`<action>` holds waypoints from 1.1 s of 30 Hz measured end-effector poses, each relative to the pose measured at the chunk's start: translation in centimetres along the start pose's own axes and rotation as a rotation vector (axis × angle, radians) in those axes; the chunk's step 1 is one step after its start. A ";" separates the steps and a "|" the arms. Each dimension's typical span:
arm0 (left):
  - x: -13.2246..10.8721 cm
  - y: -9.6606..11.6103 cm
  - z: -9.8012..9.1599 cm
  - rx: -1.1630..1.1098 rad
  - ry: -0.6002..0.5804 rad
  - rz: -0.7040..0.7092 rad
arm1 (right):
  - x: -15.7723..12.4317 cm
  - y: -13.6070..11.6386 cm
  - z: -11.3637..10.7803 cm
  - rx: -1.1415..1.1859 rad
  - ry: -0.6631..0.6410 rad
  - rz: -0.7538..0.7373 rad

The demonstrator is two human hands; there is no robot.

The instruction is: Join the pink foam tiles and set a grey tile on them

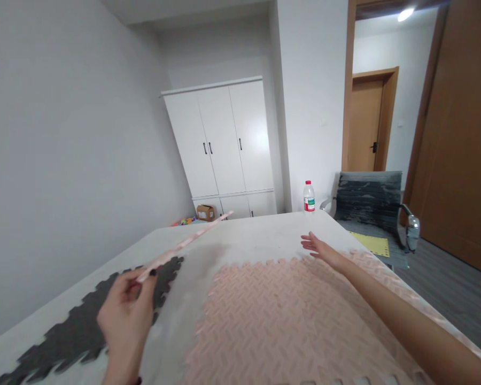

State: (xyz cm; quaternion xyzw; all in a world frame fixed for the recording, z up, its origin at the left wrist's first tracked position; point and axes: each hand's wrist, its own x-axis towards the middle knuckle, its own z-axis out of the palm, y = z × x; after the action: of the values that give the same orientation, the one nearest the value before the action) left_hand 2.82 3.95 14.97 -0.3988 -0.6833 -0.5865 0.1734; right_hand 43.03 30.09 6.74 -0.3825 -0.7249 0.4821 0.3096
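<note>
left hand [126,307] pinches a pink foam edge strip [186,243] pointing toward 2 o'clock; right hand [320,248], fingers spread open, rests on the pink foam mat [272,315]

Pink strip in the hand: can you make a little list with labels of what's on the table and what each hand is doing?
left hand: pinches one end of a long pink strip, held above the table
right hand: open, flat, at the far edge of the pink mat
grey mat: lies left of the pink one, under the left hand
bottle: upright at the table's far edge
chair: beside the table, right
</note>
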 end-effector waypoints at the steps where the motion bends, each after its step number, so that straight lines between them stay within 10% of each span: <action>1: -0.2 2.1 1.8 -0.090 -0.060 0.064 | 0.1 -0.8 -0.9 0.149 -0.025 0.032; 7: -3.6 8.7 14.7 -0.274 -0.596 0.388 | -1.2 -1.8 -9.2 0.431 0.232 0.022; 15: -9.3 9.7 26.8 -0.092 -0.989 0.545 | -1.3 6.6 -17.6 0.170 0.593 0.218; 21: -10.4 8.9 31.0 0.111 -1.045 0.552 | 2.0 11.8 -18.6 -0.039 0.589 0.199; 33: -10.3 8.1 33.2 0.267 -1.156 0.642 | 3.0 18.5 -18.2 -0.242 0.515 0.162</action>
State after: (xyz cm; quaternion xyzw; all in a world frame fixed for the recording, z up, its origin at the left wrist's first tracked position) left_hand 22.96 31.57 4.77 -0.8070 -0.5805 -0.1085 -0.0068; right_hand 61.08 45.56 -4.07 -0.5829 -0.6417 0.3023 0.3962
